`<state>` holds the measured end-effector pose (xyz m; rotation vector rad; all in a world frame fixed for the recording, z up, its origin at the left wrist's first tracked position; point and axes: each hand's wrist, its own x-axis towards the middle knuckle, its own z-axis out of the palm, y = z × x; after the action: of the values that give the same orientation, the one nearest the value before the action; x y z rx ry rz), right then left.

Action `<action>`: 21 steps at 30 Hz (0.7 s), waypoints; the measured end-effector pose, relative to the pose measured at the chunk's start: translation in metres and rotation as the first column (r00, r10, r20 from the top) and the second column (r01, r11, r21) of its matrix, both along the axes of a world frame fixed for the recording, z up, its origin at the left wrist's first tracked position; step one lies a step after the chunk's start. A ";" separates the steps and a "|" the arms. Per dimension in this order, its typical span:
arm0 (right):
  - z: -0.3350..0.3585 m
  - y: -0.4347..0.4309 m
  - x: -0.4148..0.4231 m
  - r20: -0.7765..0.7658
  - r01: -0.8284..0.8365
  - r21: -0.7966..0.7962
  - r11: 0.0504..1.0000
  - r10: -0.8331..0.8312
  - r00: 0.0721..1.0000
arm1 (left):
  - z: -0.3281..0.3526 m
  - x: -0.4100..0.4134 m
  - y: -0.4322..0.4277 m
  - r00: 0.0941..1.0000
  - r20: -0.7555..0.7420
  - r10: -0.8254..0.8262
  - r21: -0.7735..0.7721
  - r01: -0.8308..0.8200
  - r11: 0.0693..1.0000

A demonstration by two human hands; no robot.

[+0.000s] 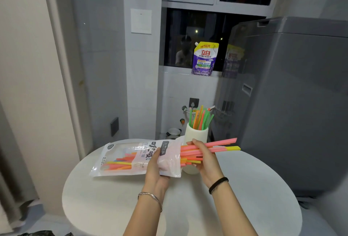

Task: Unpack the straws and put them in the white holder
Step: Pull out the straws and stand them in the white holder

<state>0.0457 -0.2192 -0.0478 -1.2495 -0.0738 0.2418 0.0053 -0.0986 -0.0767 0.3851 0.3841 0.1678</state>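
Head view: left hand (157,168) grips the straw bag (135,157) near its open right end, thumb on top, fingers wrapped under. Bag is held roughly level above the round white table (113,207), printed face up; loose pink, orange and yellow straws show through the clear window at its left end.

Right hand (204,162) is closed around a bunch of straws (212,148) sticking out of the bag mouth. Mostly pink, a few yellow and orange. The two longest reach right past the hand, one with a yellow tip. Their left ends sit inside the bag.

White holder (196,135) stands upright on the table at the far side, just beyond the right hand, partly hidden by it. It already holds green, orange and pink straws (200,119) fanning out of the top.

Background: purple detergent pouch (204,58) on the window sill, grey washing machine (293,104) at right. Bangle on the left wrist, black band on the right.
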 end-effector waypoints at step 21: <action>0.016 -0.010 0.008 0.206 0.121 -0.181 0.976 -0.083 0.975 | -0.001 0.004 0.002 0.999 0.011 0.050 0.004 -0.050 0.999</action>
<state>0.0533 -0.2289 -0.0314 -1.4643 -0.1592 0.0345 0.0094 -0.0969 -0.0777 0.3792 0.3829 0.2200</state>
